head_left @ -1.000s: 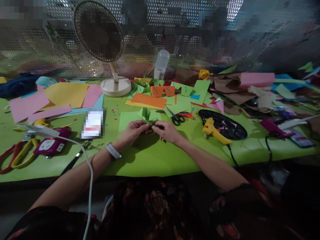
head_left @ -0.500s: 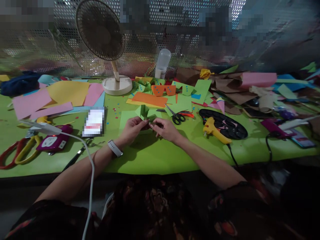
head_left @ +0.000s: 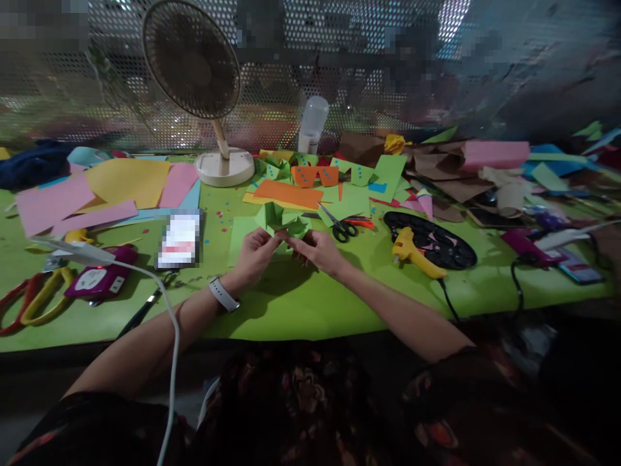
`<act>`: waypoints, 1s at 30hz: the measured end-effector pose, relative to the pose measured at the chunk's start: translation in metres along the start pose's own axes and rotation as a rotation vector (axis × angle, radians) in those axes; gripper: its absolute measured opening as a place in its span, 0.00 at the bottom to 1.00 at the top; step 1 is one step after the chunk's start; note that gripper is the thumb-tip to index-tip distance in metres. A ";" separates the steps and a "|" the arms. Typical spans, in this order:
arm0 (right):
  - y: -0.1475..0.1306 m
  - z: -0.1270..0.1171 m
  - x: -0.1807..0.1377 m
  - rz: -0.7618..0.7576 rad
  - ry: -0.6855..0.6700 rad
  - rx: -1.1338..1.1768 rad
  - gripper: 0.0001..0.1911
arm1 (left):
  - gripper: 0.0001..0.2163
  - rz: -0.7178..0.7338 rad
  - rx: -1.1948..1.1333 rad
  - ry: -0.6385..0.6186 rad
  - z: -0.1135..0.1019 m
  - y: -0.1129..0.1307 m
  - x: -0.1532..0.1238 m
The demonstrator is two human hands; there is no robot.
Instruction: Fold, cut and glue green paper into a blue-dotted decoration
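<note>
Both of my hands meet at the middle of the green table, pinching a folded piece of green paper (head_left: 270,217). My left hand (head_left: 257,254), with a pale watch strap (head_left: 224,294) at the wrist, grips its near left side. On the right, my right hand (head_left: 317,252) holds the paper's near right side, fingertips almost touching the left ones. The paper's folded flaps stand up beyond my fingers; its lower part is hidden. A flat light green sheet (head_left: 237,236) lies under and left of it. Black-handled scissors (head_left: 345,230) rest just past my right hand.
A yellow glue gun (head_left: 420,255) leans on a black palette (head_left: 458,249) to the right. Orange paper glasses (head_left: 314,175) and cut sheets lie beyond my hands. A fan (head_left: 226,167) stands behind. To the left are a phone (head_left: 179,239), a purple power strip (head_left: 101,272) and large scissors (head_left: 46,298).
The folded green paper has turned up, and more of its right flap now shows above my right hand. My fingers have shifted slightly on it. The whole view has moved a little.
</note>
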State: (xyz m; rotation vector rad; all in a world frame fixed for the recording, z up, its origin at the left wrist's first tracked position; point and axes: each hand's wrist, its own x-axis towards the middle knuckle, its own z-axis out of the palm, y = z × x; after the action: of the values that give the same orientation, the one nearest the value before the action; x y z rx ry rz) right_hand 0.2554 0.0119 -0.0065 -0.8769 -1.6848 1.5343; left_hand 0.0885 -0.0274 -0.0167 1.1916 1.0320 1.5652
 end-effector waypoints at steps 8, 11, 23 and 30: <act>0.001 0.005 -0.001 0.065 -0.062 0.259 0.24 | 0.05 -0.140 -0.260 -0.066 0.003 0.006 -0.002; -0.003 0.003 -0.003 0.085 -0.110 0.301 0.23 | 0.05 -0.194 -0.278 -0.040 0.003 0.008 -0.002; 0.005 -0.012 -0.005 -0.032 -0.001 0.195 0.32 | 0.05 -0.171 -0.207 -0.073 -0.004 0.006 0.001; -0.002 -0.008 -0.008 -0.143 0.064 0.000 0.23 | 0.09 -0.287 -0.222 -0.117 -0.003 0.013 -0.001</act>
State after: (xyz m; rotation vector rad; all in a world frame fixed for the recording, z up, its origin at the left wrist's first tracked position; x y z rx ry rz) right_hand 0.2665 0.0089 -0.0040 -0.7804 -1.6644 1.3960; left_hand 0.0836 -0.0321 -0.0050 0.9265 0.8844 1.3303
